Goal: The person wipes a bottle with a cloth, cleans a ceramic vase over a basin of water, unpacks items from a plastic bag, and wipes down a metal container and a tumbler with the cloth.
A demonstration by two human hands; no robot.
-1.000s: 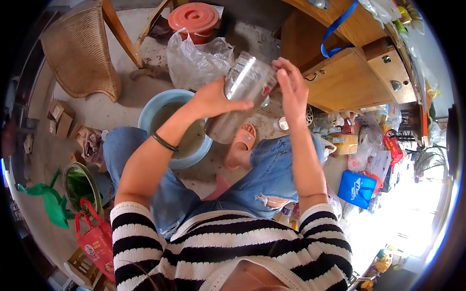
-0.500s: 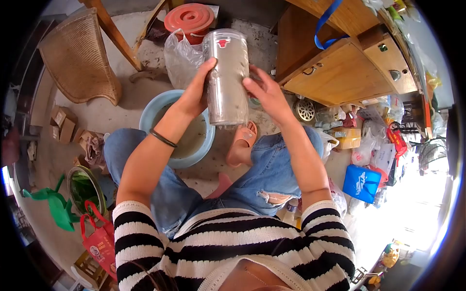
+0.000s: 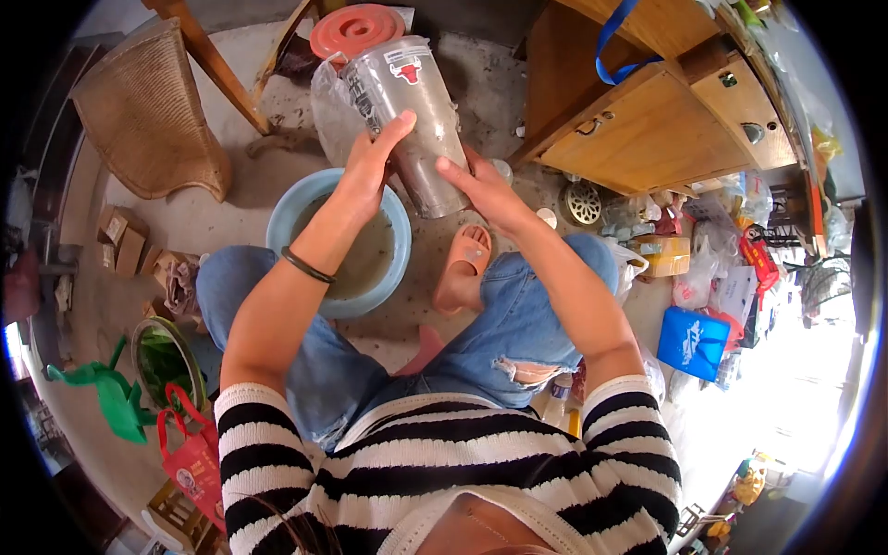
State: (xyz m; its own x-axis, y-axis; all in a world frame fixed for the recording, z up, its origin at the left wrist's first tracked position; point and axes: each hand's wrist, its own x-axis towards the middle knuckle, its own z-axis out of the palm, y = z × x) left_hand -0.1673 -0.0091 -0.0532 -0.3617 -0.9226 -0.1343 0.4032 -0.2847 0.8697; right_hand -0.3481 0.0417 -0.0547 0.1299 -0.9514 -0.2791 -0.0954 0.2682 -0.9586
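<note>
A clear cylindrical container (image 3: 421, 102) with a red logo and dark lettering is held in the air between both hands, its top leaning to the left. My left hand (image 3: 372, 165) grips its left side, thumb across the front. On its lower right side lies my right hand (image 3: 486, 190), thumb on the front and the other fingers mostly hidden behind. Below and left of the container stands a light blue basin (image 3: 401, 242) with murky water, partly covered by my left forearm.
A red lidded bucket (image 3: 356, 30) and a plastic bag (image 3: 331, 116) stand beyond the container. At left are a wicker chair (image 3: 153, 111) and a red bag (image 3: 196, 462). A wooden cabinet (image 3: 647, 134), a blue bag (image 3: 692, 342) and a round metal drain cover (image 3: 583, 202) lie right.
The container was tilted the other way, then upright, and now leans left with its logo and lettering showing. My right hand has closed on its side after being apart from it.
</note>
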